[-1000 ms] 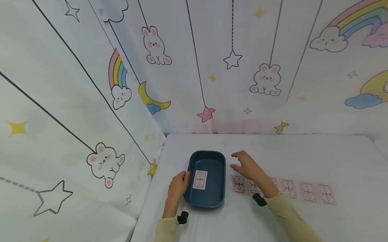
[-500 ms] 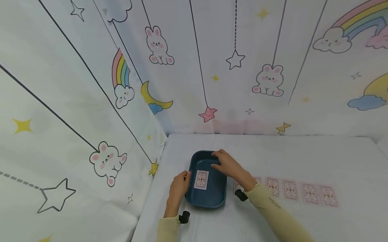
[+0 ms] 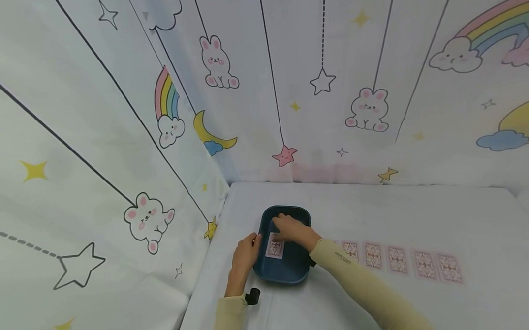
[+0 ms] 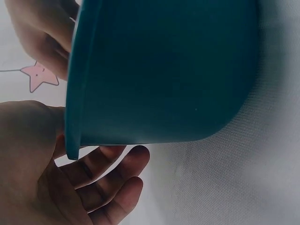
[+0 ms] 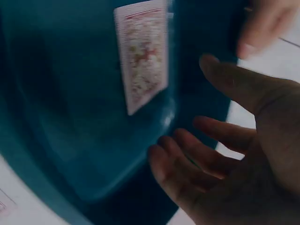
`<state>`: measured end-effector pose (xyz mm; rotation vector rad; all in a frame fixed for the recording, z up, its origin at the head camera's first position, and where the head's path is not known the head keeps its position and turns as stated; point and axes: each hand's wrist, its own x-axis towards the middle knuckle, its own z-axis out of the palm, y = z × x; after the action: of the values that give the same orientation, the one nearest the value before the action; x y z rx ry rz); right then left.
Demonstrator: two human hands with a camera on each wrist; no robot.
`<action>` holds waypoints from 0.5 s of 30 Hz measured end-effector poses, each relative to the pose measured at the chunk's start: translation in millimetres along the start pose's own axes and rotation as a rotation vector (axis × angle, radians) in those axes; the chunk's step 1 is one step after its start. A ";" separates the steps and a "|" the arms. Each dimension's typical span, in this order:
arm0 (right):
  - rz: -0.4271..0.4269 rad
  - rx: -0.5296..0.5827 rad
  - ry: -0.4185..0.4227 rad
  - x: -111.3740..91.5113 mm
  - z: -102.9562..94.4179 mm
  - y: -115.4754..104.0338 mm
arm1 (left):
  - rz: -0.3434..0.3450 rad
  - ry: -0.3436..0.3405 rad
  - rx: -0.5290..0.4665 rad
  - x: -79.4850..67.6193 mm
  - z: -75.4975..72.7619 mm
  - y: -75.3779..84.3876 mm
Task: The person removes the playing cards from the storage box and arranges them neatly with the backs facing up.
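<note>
A dark teal tray (image 3: 303, 235) lies on the white table near the left wall, with one patterned playing card (image 3: 275, 248) face down on its floor. My left hand (image 3: 245, 250) holds the tray's left rim; in the left wrist view its fingers (image 4: 110, 171) lie under the rim beside the tray's outer wall (image 4: 164, 70). My right hand (image 3: 288, 229) hovers inside the tray just above the card (image 5: 143, 51). Its fingers (image 5: 197, 124) are spread and hold nothing.
Several more face-down cards (image 3: 395, 259) lie in a row on the table to the right of the tray, partly crossed by my right sleeve (image 3: 357, 282). Cartoon-printed fabric walls (image 3: 115, 129) close off the left and back sides.
My right hand has travelled left from above the row of cards to over the tray and lowered onto the card there. The left hand has stayed on the rim.
</note>
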<state>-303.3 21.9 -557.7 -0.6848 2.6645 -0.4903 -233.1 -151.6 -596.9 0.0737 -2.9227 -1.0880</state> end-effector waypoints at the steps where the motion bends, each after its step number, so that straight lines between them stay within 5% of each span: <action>1: 0.010 -0.025 -0.029 3.1 2.4 -1.5 | 0.001 0.001 0.002 -0.1 -0.5 0.0; 5: 0.038 -0.108 -0.089 13.3 12.5 -5.5 | 0.008 -0.002 0.001 -0.8 -2.2 0.5; 15: 0.082 -0.237 -0.075 19.3 25.4 -19.0 | 0.017 0.000 0.013 -1.6 -3.1 1.5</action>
<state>-301.4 -9.7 -576.9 -0.6423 2.6912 -0.1250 -231.5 -152.4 -593.6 0.0489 -2.9253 -1.0673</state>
